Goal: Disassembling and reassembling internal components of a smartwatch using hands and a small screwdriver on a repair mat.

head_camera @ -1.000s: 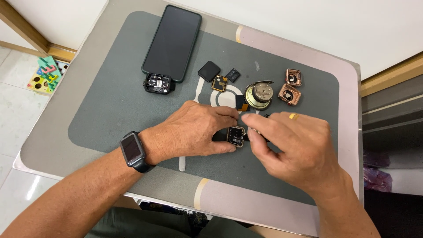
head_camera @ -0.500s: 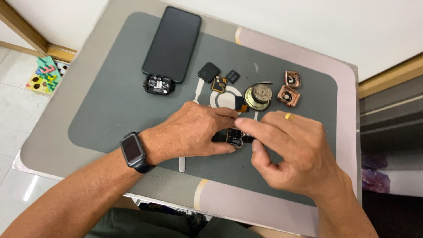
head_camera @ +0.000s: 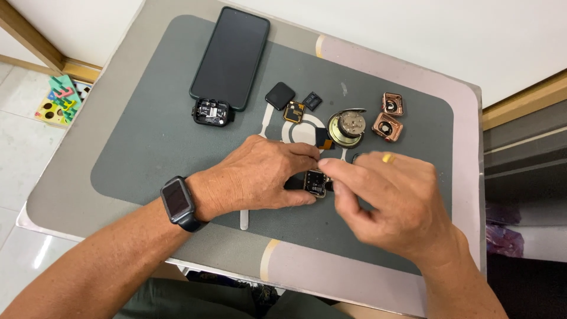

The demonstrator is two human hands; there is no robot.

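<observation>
A small opened smartwatch body with exposed electronics lies on the dark grey mat. My left hand, a black smartwatch on its wrist, pins the body down by its left side. My right hand, with a gold ring, pinches at the top of the body with thumb and forefinger. Whether a tool or part sits between those fingertips is hidden.
A black smartphone lies face up at the mat's far end, a black watch case below it. Small black screens, a round metal part and two copper-coloured cases lie behind my hands. A white strap pokes out under my left hand.
My right hand has shifted left and closer over the watch body, its fingertips now meeting my left hand's fingers. My left hand has kept its hold.
</observation>
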